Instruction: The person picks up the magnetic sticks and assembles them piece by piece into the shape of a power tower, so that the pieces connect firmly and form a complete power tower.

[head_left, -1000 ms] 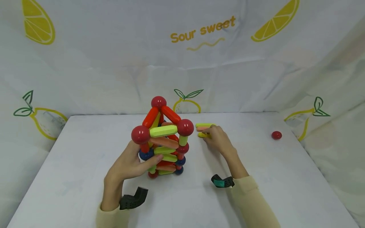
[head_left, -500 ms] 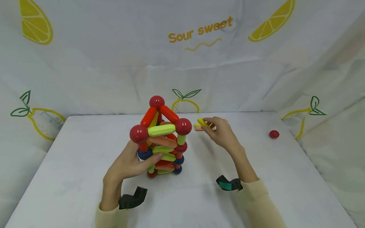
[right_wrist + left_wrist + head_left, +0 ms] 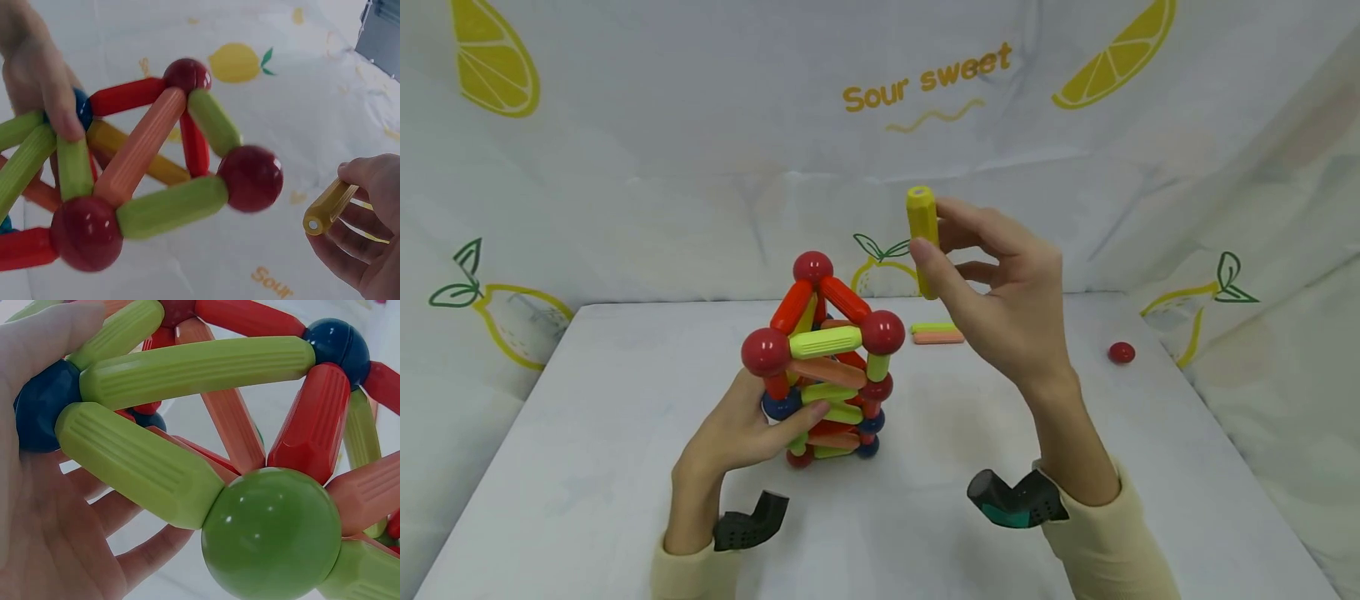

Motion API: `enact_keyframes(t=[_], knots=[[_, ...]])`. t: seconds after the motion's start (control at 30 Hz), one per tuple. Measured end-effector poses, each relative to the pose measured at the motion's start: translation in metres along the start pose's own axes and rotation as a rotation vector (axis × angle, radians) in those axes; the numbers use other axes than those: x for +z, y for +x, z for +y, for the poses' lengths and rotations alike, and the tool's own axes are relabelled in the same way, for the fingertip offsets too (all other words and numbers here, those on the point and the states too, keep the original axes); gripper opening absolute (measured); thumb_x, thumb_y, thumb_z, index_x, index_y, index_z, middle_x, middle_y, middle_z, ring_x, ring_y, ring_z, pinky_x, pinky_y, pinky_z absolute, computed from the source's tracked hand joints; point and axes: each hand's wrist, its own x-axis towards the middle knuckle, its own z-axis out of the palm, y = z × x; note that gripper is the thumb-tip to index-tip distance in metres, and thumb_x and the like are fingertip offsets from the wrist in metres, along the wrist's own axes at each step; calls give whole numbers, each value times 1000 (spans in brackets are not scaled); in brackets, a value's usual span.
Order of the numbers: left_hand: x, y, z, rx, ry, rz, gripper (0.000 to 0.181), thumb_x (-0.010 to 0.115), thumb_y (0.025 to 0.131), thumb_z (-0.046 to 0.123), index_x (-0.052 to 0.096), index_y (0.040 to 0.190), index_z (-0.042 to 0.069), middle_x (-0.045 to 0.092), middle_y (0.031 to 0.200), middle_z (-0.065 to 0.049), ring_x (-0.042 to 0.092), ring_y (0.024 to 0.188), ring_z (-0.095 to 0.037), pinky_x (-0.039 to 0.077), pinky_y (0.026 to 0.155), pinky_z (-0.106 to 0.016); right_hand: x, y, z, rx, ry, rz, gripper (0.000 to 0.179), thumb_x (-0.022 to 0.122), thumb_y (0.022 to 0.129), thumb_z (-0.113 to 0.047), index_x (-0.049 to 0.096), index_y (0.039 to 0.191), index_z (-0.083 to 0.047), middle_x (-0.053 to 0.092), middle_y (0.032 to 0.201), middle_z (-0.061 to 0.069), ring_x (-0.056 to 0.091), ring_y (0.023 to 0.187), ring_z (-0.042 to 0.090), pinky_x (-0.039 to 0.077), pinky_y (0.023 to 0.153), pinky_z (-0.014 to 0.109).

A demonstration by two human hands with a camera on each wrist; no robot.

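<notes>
A tower of magnetic rods and balls point(image 3: 826, 342), in red, green, orange, yellow and blue, rises from the left-middle of the table. My left hand point(image 3: 733, 437) holds it around its left side, thumb across the front and fingers behind. In the left wrist view that thumb lies by a blue ball point(image 3: 47, 409), with a large green ball point(image 3: 270, 534) lower down. Raised to the tower's right, my right hand point(image 3: 1007, 292) pinches a yellow magnetic rod point(image 3: 922, 218) between thumb and fingers, nearly upright. The right wrist view shows the end of this yellow rod point(image 3: 325, 211), apart from the tower's red top balls point(image 3: 251, 178).
On the white table point(image 3: 587, 467) behind the right hand lie a green rod point(image 3: 928, 327) and an orange rod point(image 3: 940, 338), side by side. A loose red ball point(image 3: 1122, 353) sits near the right edge. A white lemon-print cloth point(image 3: 700, 208) hangs behind.
My right hand has picked up the yellow rod from beside the other two, lifted it high and turned it upright. The left hand and tower stay in place.
</notes>
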Motion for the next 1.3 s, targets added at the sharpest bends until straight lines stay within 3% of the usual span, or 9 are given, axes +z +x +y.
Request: enact_keyframes(t=[0.23,0.47,0.77,0.93,1.03,1.13,1.2,1.3], knots=[[-1,0,4,-11,-27,-12,64,79,84,10,49,139,18,64,128,4,60,121,-9,54,105,-38,10,4,-26,-61,80,-56,36,76,87,-1,71,122,2,75,100,13,71,89,15,63,65,29],[0,0,3,-22,-15,-6,63,80,85,15,48,139,20,64,128,2,59,121,-9,54,105,-40,26,-1,-20,-24,86,-138,37,76,88,-4,70,125,-1,75,103,9,70,91,9,63,66,29],[-1,0,3,-38,-8,-3,68,81,84,16,45,141,21,62,131,3,57,124,-9,53,106,-45,31,-1,-20,-29,69,-145,39,75,90,-6,68,127,-3,75,104,8,70,89,8,62,65,27],[-1,0,5,-36,-15,-7,70,82,82,13,45,141,19,62,131,3,57,125,-9,53,106,-42,28,-3,-14,-39,67,-114,40,70,96,-19,65,132,-2,75,103,12,70,93,12,63,76,28],[0,1,5,-31,-14,-11,70,81,83,12,46,143,19,62,133,3,57,127,-9,55,105,-38,23,-4,4,-2,71,-41,37,61,101,-20,64,131,1,73,101,17,69,93,19,61,83,28],[0,1,4,-22,-8,-11,69,81,84,12,46,143,19,62,133,3,56,127,-10,55,105,-37,22,-8,39,101,-3,6,31,59,101,-17,68,125,1,73,103,18,68,93,22,60,85,30],[0,1,3,-17,0,-7,68,81,84,13,47,142,19,62,132,2,56,126,-10,55,105,-38,23,-14,69,186,-95,-18,27,62,99,-13,70,122,0,74,107,17,69,96,25,60,87,36],[0,1,1,-3,9,-3,67,81,84,13,48,142,19,63,131,2,56,125,-10,55,104,-39,27,-30,117,306,-260,-127,27,65,98,-12,71,121,0,73,111,20,68,101,34,58,89,48]])
